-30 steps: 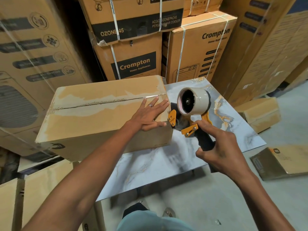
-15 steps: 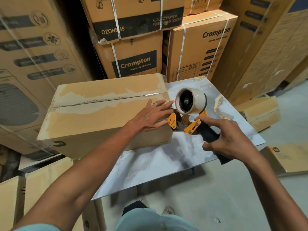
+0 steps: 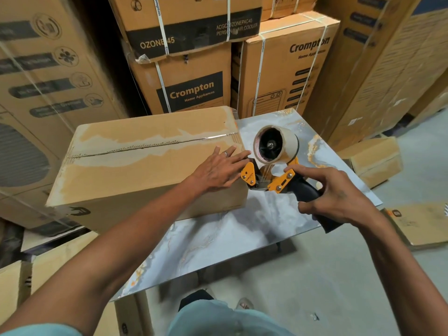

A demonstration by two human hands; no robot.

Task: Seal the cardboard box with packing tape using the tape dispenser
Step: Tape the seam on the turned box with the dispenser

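The cardboard box (image 3: pixel 145 163) lies on the left part of the counter (image 3: pixel 218 241), with its left end reaching past the counter edge. Its top flaps are closed, and a seam runs along the top from left to right. Pale torn patches, like marks of old tape, lie along both sides of this seam.

The left hand (image 3: pixel 219 169) rests flat on the top of the box near its right end, fingers spread and not gripping anything. A ring is visible on one finger. The fingertips reach to the right edge of the box, just beside the front of the tape dispenser (image 3: pixel 274 175).

The tape dispenser is at the right end of the box, close to the upper corner. It has an orange metal frame and a black handle, and a roll of tape (image 3: pixel 276 146) sits on top of it. The right hand (image 3: pixel 337 197) is closed around the black handle, with the index finger stretched forward onto the orange frame.

The counter has a grey marble pattern with golden veins. Behind it, big stacked cartons (image 3: pixel 191 88) with "Crompton" print and white straps stand. On the grey floor (image 3: pixel 327 275) at the right lie a small box (image 3: pixel 373 161) and a flat carton (image 3: pixel 421 224).
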